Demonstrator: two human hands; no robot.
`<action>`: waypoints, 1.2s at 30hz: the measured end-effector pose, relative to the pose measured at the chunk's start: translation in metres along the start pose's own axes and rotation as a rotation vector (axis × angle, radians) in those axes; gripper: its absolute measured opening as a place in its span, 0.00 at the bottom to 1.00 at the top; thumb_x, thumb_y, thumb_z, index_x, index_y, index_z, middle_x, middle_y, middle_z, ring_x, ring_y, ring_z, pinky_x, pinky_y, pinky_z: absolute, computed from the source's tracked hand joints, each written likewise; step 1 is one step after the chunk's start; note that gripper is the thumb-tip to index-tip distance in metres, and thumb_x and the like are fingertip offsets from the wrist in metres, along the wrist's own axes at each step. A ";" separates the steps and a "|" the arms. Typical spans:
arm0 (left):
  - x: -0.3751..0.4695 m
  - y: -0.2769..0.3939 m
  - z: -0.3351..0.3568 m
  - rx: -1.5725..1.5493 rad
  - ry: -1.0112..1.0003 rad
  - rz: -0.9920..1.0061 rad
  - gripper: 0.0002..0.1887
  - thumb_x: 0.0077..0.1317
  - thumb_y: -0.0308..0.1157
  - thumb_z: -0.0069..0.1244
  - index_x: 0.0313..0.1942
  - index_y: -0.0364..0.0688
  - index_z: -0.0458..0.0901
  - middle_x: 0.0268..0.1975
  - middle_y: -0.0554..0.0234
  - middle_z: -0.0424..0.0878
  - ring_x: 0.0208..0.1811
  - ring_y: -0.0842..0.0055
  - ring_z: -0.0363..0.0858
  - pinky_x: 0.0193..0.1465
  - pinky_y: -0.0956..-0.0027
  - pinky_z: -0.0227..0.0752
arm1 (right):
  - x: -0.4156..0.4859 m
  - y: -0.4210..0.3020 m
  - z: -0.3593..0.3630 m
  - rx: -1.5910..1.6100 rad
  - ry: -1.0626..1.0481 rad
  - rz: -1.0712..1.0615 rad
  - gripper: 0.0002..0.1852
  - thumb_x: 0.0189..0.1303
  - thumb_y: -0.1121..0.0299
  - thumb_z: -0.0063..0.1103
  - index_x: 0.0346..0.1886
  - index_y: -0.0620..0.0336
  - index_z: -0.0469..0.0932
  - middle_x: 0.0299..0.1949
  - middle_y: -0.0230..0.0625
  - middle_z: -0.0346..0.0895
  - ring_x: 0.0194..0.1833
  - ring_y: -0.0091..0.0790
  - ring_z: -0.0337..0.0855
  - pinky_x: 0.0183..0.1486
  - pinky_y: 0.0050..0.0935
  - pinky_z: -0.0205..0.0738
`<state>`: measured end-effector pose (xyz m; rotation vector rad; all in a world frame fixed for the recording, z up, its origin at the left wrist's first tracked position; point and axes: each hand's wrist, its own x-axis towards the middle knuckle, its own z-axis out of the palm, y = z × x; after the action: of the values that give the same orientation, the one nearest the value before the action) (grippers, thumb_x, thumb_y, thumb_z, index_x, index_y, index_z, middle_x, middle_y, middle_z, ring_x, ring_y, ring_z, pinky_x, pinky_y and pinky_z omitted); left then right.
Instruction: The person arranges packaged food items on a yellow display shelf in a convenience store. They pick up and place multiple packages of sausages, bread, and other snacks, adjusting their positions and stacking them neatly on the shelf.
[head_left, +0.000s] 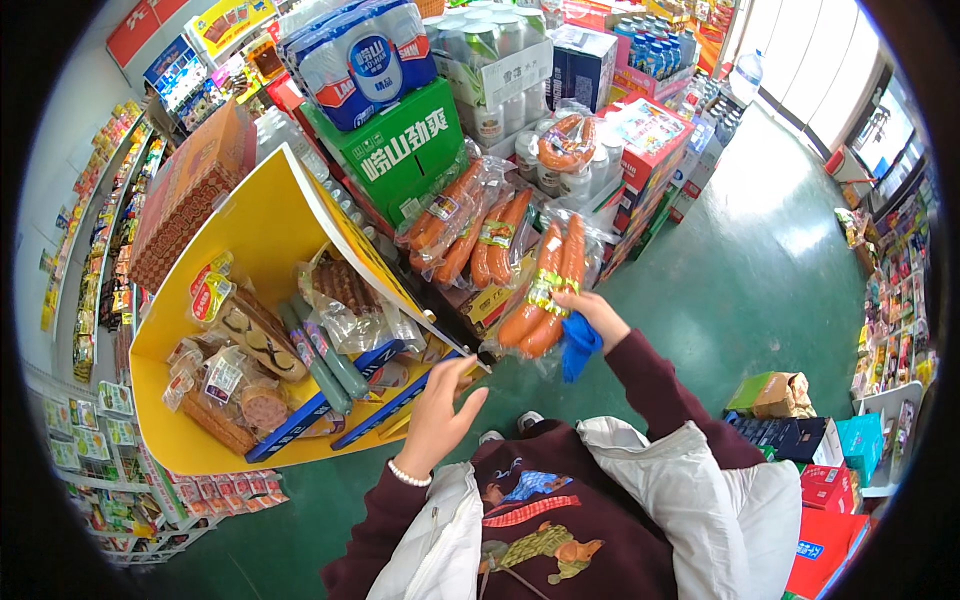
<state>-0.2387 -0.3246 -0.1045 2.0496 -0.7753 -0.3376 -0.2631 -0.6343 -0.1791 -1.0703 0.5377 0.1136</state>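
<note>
My right hand (598, 316) grips a clear plastic pack of two thick orange-red sausages (545, 292) with a yellow-green label band. A bunched blue cloth (578, 346) is also in that hand, below the fingers. My left hand (444, 411), with a white bead bracelet at the wrist, holds nothing; its fingers are apart by the corner of a yellow display stand (247, 225). More packed sausages (501, 238) lie on boxes just beyond the held pack. Inside the stand are two grey-green wrapped sausages (330, 358), a bag of dark sausages (346, 289) and other packed meats (225, 382).
Beyond the stand rise a green carton (397, 154), blue-wrapped cans (367, 64) and a red carton (646, 142). A ring sausage pack (566, 144) rests on cans. Stocked shelves (112, 225) line the left; boxes (787, 435) stand on the right. Green floor (712, 300) shows between.
</note>
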 end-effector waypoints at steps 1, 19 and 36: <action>-0.009 -0.006 0.002 -0.087 -0.025 -0.079 0.25 0.69 0.34 0.56 0.65 0.40 0.72 0.58 0.52 0.76 0.52 0.66 0.83 0.54 0.65 0.77 | 0.017 -0.008 -0.007 -0.077 -0.038 0.073 0.22 0.66 0.58 0.67 0.58 0.61 0.81 0.41 0.27 0.83 0.36 0.19 0.80 0.40 0.22 0.76; -0.110 -0.065 0.011 -0.351 0.120 -0.578 0.15 0.73 0.29 0.52 0.57 0.37 0.80 0.50 0.57 0.86 0.50 0.75 0.85 0.52 0.71 0.79 | 0.200 -0.017 0.005 -0.149 0.162 -0.273 0.31 0.51 0.66 0.73 0.59 0.68 0.76 0.45 0.40 0.81 0.44 0.35 0.82 0.49 0.36 0.77; -0.093 -0.058 -0.002 -0.283 0.034 -0.469 0.16 0.74 0.31 0.51 0.58 0.36 0.78 0.50 0.59 0.86 0.48 0.76 0.85 0.51 0.72 0.77 | 0.046 -0.041 0.005 -0.176 0.083 -0.100 0.20 0.51 0.67 0.77 0.43 0.66 0.79 0.34 0.33 0.80 0.32 0.23 0.80 0.36 0.24 0.75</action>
<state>-0.2857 -0.2402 -0.1558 1.9408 -0.2001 -0.6339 -0.2077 -0.6571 -0.1658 -1.2755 0.5557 0.0290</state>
